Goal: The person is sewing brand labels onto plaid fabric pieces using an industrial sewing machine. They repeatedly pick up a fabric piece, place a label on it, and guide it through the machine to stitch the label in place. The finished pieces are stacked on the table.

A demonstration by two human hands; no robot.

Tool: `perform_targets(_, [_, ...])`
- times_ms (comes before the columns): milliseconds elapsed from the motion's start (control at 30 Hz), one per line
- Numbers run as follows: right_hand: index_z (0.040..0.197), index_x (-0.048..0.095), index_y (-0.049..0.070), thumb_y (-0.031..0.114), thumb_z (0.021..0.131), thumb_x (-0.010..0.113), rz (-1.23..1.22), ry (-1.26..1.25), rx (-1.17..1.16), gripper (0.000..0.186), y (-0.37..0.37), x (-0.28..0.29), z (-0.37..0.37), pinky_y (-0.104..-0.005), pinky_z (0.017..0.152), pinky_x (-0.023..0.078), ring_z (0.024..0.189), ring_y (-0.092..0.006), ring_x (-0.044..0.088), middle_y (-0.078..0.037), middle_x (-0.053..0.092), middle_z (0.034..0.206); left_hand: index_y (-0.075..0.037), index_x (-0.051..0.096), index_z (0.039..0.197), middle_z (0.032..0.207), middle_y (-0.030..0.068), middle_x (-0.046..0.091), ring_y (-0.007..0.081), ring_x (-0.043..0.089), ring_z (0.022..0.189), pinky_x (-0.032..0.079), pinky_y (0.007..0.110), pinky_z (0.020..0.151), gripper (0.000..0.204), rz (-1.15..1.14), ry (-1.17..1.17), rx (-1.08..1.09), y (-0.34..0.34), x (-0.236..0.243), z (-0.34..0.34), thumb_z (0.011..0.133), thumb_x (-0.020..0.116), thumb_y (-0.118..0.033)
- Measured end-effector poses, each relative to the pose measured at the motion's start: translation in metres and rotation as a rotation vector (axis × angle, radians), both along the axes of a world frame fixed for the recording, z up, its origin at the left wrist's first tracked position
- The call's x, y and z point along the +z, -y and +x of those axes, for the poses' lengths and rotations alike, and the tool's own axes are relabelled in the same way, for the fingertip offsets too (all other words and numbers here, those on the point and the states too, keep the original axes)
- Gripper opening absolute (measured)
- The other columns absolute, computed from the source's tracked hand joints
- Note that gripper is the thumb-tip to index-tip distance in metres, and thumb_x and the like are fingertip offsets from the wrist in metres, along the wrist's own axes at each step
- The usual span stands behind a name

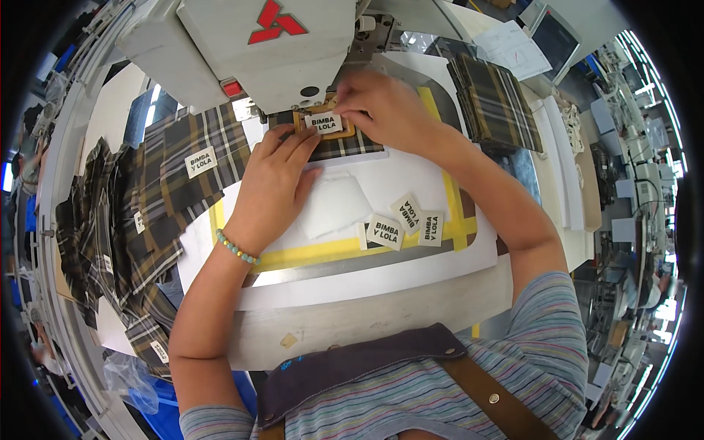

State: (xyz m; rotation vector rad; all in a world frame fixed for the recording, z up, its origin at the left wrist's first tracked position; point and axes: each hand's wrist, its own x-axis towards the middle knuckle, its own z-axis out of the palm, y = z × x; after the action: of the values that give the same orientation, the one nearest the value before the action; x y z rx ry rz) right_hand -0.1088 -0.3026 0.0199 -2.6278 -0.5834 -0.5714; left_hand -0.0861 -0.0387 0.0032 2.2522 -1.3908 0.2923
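Under the sewing machine head (268, 51), a white printed label (324, 123) lies inside a tan clamp frame (345, 134) on dark plaid fabric (345, 147). My left hand (279, 176) reaches in from the lower left. Its fingers are stretched out, the tips on the label's left edge and the frame, and the thumb stands apart. My right hand (392, 114) is at the right side of the frame, fingers bent and partly blurred, tips close to the label's right edge. Whether they grip anything is not visible.
Several loose labels (386, 232) and a whitish square sheet (337, 205) lie on the white work plate, edged with yellow tape (315, 254). Labelled plaid pieces (176, 161) spread at left. A stack of plaid pieces (493, 103) sits at right, below a screen (555, 40).
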Motion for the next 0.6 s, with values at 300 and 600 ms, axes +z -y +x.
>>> perform_targets(300, [0.105, 0.08, 0.006, 0.006, 0.086, 0.072, -0.292, 0.103, 0.188, 0.02, 0.013, -0.006, -0.018, -0.0353, 0.092, 0.063, 0.115, -0.0215, 0.069, -0.001, 0.077, 0.116, -0.001, 0.064, 0.141, 0.144, 0.0129, 0.067, 0.0395, 0.054, 0.141, 0.047, 0.05, 0.117, 0.052, 0.025, 0.02, 0.031, 0.002, -0.001, -0.001, 0.092, 0.077, -0.008])
perform_targets(600, [0.105, 0.079, 0.007, 0.005, 0.086, 0.072, -0.268, 0.106, 0.143, 0.02, 0.007, -0.009, -0.02, -0.0363, 0.091, 0.062, 0.113, -0.0229, 0.07, -0.004, 0.076, 0.115, -0.001, 0.062, 0.142, 0.147, 0.0135, 0.065, 0.0404, 0.051, 0.144, 0.045, 0.051, 0.118, 0.053, -0.004, -0.005, 0.012, 0.002, -0.004, 0.0, 0.092, 0.077, -0.008])
